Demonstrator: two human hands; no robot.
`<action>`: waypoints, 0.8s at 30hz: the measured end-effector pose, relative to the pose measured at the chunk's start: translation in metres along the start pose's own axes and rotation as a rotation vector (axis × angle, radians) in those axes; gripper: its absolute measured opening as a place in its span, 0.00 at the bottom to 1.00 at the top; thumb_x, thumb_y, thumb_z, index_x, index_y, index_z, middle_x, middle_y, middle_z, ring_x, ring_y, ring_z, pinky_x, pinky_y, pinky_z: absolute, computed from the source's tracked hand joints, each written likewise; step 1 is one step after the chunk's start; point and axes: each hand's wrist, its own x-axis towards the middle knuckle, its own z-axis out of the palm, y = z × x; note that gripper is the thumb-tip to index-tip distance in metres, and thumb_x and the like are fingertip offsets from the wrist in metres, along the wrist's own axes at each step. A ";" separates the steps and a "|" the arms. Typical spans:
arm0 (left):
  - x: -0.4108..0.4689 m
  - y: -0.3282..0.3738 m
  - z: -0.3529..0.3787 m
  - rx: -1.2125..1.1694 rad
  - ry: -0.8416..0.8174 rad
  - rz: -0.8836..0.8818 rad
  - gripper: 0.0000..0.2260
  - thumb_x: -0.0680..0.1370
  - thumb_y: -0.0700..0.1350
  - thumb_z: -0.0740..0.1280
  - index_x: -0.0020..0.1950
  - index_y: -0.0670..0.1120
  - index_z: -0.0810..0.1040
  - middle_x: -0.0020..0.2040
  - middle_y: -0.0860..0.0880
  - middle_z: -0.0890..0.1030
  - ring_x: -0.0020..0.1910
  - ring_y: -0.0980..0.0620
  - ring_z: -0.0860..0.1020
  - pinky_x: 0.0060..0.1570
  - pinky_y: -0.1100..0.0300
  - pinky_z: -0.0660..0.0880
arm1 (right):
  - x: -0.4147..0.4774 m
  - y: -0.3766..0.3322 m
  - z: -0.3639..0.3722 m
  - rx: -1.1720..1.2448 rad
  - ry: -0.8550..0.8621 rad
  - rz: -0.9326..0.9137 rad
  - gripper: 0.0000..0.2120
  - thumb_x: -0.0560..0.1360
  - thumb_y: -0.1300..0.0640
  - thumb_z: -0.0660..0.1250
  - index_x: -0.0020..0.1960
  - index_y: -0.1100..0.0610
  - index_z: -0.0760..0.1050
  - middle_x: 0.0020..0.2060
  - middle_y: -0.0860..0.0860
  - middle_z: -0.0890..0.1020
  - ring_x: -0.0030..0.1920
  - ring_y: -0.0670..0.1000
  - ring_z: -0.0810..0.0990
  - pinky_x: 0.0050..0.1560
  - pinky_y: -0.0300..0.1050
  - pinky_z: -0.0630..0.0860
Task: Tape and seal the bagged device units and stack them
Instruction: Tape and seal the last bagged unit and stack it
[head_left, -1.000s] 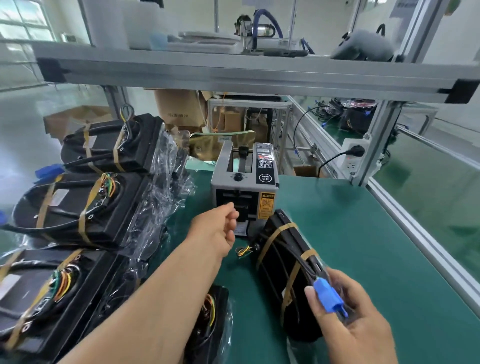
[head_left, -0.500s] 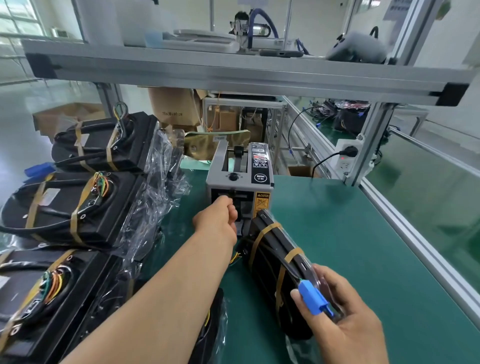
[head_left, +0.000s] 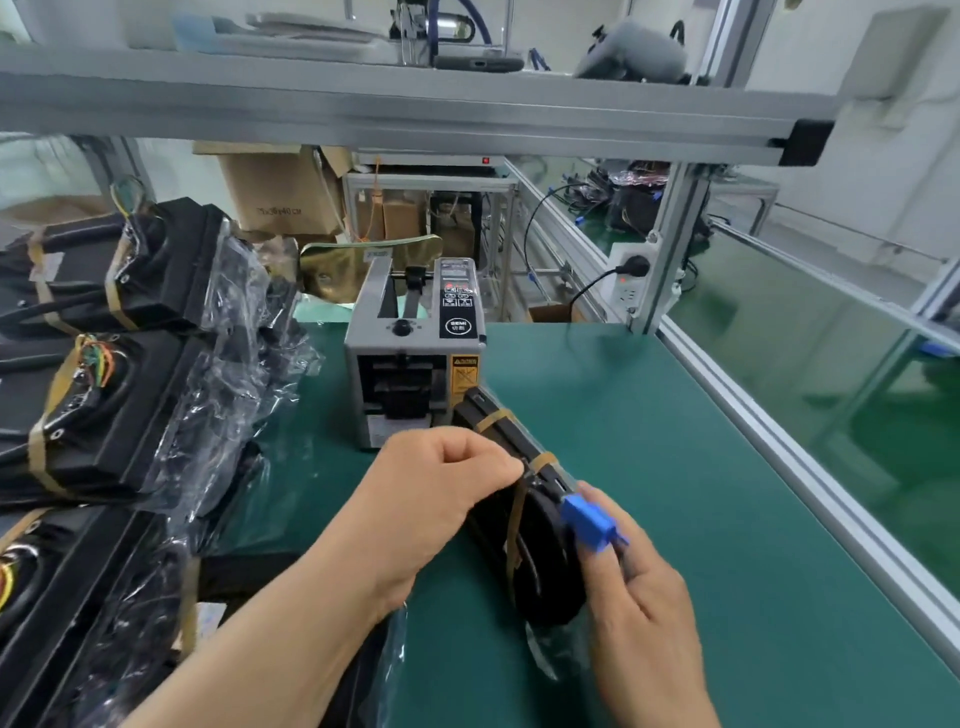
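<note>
- L hand (head_left: 441, 488) has come back from the slot of the tape dispenser (head_left: 415, 358), where it was a moment ago, and is now at the top edge of the bagged unit (head_left: 535, 566). R hand (head_left: 644, 608) and the unit are about where they were.
- L fingers are curled in, w/ thumb and index tips pinched together against the unit's upper edge, right by a tan tape band (head_left: 543, 460). Can't tell if a fresh strip sits btwn them; too small to see.
- R hand grips the unit's near end, fingers wrapped behind it, thumb up beside the blue connector (head_left: 589, 522).
- The unit stands on edge on the green mat (head_left: 701, 467), btwn the two hands. Its far end is just beside the dispenser's front R corner.
- Its long axis runs from the R hand, near, away and slightly left toward the dispenser. The connector end points at the person.
- Key relation: the L pinch is on top of the edge, about mid-length, so any strip probably goes across the axis, not along it. L hand is nearer that spot; R only steadies.
- Stack of done units (head_left: 130, 415) lies well to the left, L-hand side.
</note>
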 end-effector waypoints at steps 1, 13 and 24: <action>0.001 0.002 0.000 0.034 0.006 0.036 0.07 0.73 0.43 0.73 0.34 0.46 0.83 0.28 0.59 0.78 0.27 0.65 0.73 0.31 0.76 0.67 | -0.001 -0.001 0.000 -0.026 -0.003 -0.010 0.12 0.80 0.57 0.65 0.56 0.44 0.82 0.49 0.32 0.84 0.53 0.30 0.80 0.54 0.26 0.74; -0.007 -0.003 -0.009 0.175 -0.051 0.057 0.05 0.72 0.49 0.72 0.37 0.50 0.82 0.40 0.54 0.82 0.37 0.63 0.75 0.42 0.67 0.69 | -0.004 -0.011 0.005 -0.090 -0.032 -0.045 0.18 0.84 0.55 0.58 0.49 0.39 0.84 0.44 0.40 0.87 0.47 0.38 0.83 0.44 0.27 0.73; -0.001 -0.007 -0.003 0.251 -0.034 0.044 0.06 0.73 0.48 0.74 0.36 0.51 0.83 0.41 0.62 0.81 0.41 0.66 0.78 0.44 0.68 0.67 | -0.006 -0.019 0.007 -0.077 -0.041 -0.056 0.20 0.83 0.57 0.58 0.48 0.36 0.83 0.42 0.41 0.87 0.44 0.40 0.84 0.41 0.27 0.73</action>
